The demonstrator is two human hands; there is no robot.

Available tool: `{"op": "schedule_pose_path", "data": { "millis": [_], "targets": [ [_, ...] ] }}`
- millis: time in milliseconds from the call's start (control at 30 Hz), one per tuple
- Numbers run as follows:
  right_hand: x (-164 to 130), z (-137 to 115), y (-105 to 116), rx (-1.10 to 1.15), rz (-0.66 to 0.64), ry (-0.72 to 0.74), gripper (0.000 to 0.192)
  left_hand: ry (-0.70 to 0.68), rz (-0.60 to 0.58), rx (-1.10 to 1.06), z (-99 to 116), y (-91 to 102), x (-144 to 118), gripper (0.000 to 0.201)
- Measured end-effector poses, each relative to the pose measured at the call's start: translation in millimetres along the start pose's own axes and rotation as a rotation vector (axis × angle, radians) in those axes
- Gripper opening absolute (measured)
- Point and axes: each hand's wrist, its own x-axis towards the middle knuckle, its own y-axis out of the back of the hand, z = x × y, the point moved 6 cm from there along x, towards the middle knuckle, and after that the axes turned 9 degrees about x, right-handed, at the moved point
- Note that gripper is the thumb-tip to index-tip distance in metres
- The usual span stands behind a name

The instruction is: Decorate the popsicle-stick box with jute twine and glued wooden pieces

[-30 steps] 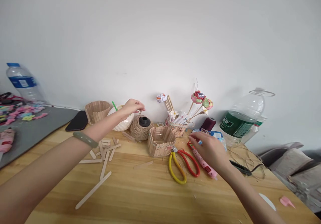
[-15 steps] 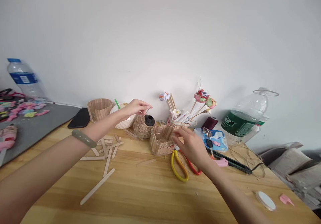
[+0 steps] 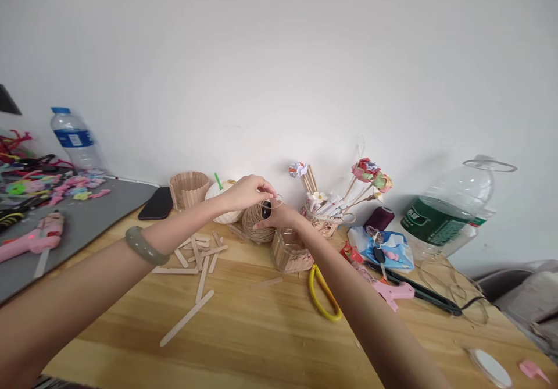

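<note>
A spool of brown twine point(image 3: 251, 220) with a black core stands near the wall. My left hand point(image 3: 255, 193) is closed above it, thumb and fingers pinching a strand of twine point(image 3: 277, 203) that curves up in a small loop. Around the spool's right side curls my right hand point(image 3: 281, 214), its thumb lying across the front; its other fingers are partly hidden. Just below the right hand sits a small basket of wooden craft sticks point(image 3: 290, 255). My right forearm passes over yellow-handled scissors point(image 3: 325, 299).
Loose craft sticks point(image 3: 185, 319) lie on the left of the wooden table. Behind are another stick basket point(image 3: 189, 190), a phone point(image 3: 156, 204) and a pot of paper flowers point(image 3: 322, 223). A pink glue gun point(image 3: 394, 291) and a large bottle point(image 3: 440, 217) stand right.
My right hand has moved from above the small basket up and left to the twine spool. My left hand stays close to the spool, still pinching. The view has shifted left.
</note>
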Motion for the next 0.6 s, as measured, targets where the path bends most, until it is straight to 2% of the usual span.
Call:
{"op": "schedule_pose_path", "data": {
  "millis": [133,233,333,433,600],
  "targets": [
    [10.4,-2.3,-11.6,-0.027,-0.014,-0.031,0.103,0.019,0.054,0.064,-8.6,10.5,-9.2,0.021],
    [10.5,-3.3,-9.3,-0.016,0.053,-0.056,0.083,0.035,0.082,0.075,-14.2,19.7,-18.0,0.021],
    [8.1,1.3,5.8,0.047,0.138,-0.059,0.058,0.060,0.119,0.059,-21.2,32.6,-26.4,0.022],
    [3.5,6.8,28.9,0.167,0.206,-0.008,0.043,0.089,0.154,0.024,-31.4,44.4,-32.9,0.025],
    [-11.1,11.8,60.2,0.387,0.228,0.072,0.043,0.136,0.155,-0.068,-50.1,45.8,-35.1,0.033]
  ]
}}
